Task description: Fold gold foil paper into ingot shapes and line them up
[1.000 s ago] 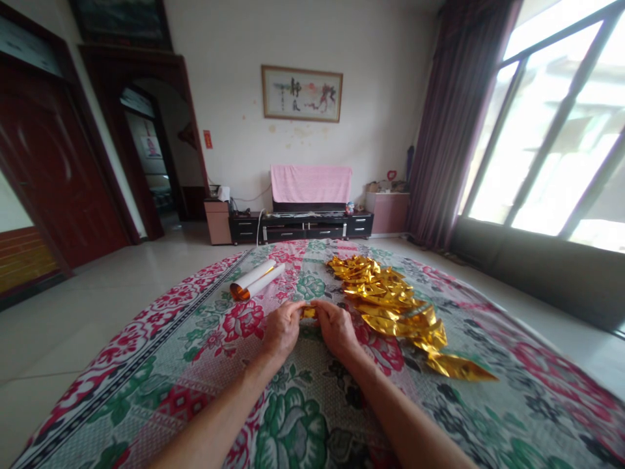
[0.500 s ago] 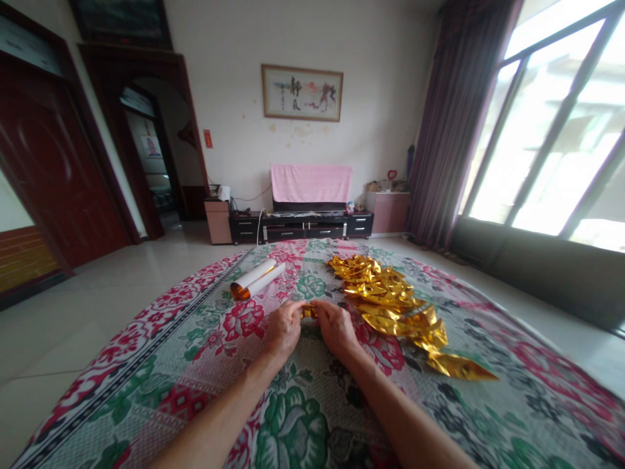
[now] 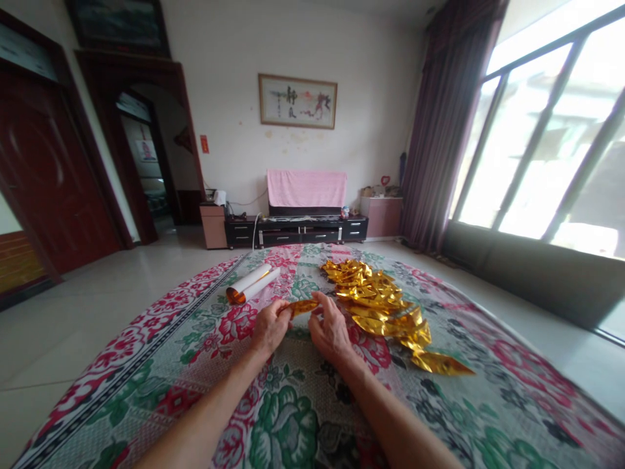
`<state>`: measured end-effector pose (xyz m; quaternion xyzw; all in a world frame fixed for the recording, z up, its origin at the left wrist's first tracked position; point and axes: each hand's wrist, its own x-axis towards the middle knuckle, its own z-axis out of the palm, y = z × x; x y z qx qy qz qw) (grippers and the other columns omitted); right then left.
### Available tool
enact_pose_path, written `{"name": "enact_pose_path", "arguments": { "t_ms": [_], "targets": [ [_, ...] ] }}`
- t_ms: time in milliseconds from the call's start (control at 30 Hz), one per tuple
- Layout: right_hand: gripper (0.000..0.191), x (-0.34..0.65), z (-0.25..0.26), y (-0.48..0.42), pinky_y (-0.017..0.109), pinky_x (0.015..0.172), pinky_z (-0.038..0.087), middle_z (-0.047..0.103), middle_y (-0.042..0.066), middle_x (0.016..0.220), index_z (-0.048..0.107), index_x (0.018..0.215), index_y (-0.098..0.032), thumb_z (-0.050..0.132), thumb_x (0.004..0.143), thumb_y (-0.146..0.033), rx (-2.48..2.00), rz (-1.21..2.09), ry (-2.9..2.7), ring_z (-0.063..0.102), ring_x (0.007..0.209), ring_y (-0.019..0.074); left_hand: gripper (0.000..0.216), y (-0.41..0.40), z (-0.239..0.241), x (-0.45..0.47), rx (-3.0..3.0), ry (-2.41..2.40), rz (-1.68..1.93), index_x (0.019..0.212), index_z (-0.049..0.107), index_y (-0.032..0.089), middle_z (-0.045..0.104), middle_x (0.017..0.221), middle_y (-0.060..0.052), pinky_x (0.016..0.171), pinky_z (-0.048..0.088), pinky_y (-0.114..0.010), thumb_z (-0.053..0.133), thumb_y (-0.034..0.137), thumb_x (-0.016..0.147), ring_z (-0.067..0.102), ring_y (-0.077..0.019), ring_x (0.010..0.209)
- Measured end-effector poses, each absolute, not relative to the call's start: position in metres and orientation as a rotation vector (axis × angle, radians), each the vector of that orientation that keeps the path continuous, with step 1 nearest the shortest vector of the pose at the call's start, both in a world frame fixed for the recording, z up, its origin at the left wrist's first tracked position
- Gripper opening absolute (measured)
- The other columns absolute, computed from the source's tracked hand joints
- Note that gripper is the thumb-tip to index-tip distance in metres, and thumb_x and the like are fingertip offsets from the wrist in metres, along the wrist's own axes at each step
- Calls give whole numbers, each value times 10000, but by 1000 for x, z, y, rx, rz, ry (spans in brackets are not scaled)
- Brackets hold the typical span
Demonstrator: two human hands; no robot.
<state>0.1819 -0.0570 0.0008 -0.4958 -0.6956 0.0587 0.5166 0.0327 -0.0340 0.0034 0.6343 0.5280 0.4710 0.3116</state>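
Observation:
My left hand [image 3: 269, 326] and my right hand [image 3: 329, 329] meet over a flowered cloth [image 3: 303, 417], both pinching a small folded piece of gold foil paper [image 3: 303, 305] between their fingertips. The piece sticks out lengthwise between the two hands, slightly lifted off the cloth. Just right of my right hand lies a long pile of folded gold foil pieces [image 3: 385, 306]. A rolled sheet, white outside and gold inside [image 3: 251, 284], lies on the cloth behind my left hand.
The cloth covers a wide surface in a tiled living room. A dark TV cabinet [image 3: 293, 229] with a pink towel [image 3: 306, 188] stands at the far wall. Tall windows [image 3: 547, 143] and a purple curtain [image 3: 439, 124] fill the right. Dark wooden doors [image 3: 53, 163] stand left.
The hands have drawn the gold piece out longer and lifted it a little. The head camera has shifted slightly, so the room sits lower and further left in view.

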Motion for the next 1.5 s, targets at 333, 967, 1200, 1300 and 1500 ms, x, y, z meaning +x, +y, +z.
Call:
{"name": "enact_pose_path", "arguments": {
  "t_ms": [333, 967, 1200, 1300, 1500],
  "targets": [
    [317, 205, 31, -96, 281, 901, 422, 511, 75, 1108, 565, 1022, -196, 408, 772, -81, -958, -12, -1909, 497, 1038, 152, 296, -62, 36, 39, 1726, 1401, 937, 867, 652, 155, 645, 534, -2, 484, 459, -223, 492, 361, 727, 646, -180, 583],
    [227, 302, 40, -146, 275, 780, 425, 620, 48, 892, 648, 806, -189, 469, 688, -117, -1270, -46, -1690, 566, 841, 159, 202, -87, 30, 126, 2630, 1004, 1150, 837, 665, 197, 624, 861, -40, 774, 463, -251, 489, 129, 765, 582, -139, 822],
    [327, 370, 41, -144, 311, 807, 435, 648, 45, 918, 668, 809, -183, 391, 637, -159, -1517, 46, -1267, 584, 848, 181, 178, -83, 27, 133, 2646, 1028, 1180, 776, 667, 203, 617, 962, -44, 856, 453, -296, 511, 125, 740, 569, -161, 921],
    [318, 396, 33, -149, 272, 660, 455, 666, 35, 778, 690, 811, -169, 432, 630, -208, -1712, 314, -1291, 602, 746, 185, 183, -82, 22, 138, 2666, 1028, 1191, 762, 676, 205, 608, 1036, -52, 896, 443, -325, 519, 118, 726, 556, -180, 977],
    [322, 414, 24, -156, 230, 620, 443, 679, 41, 830, 685, 872, -149, 539, 590, -205, -1765, 521, -1414, 605, 731, 164, 181, -83, 16, 144, 2680, 1070, 1199, 737, 687, 204, 600, 1089, -60, 916, 445, -346, 530, 117, 716, 552, -196, 1013]
  ]
}}
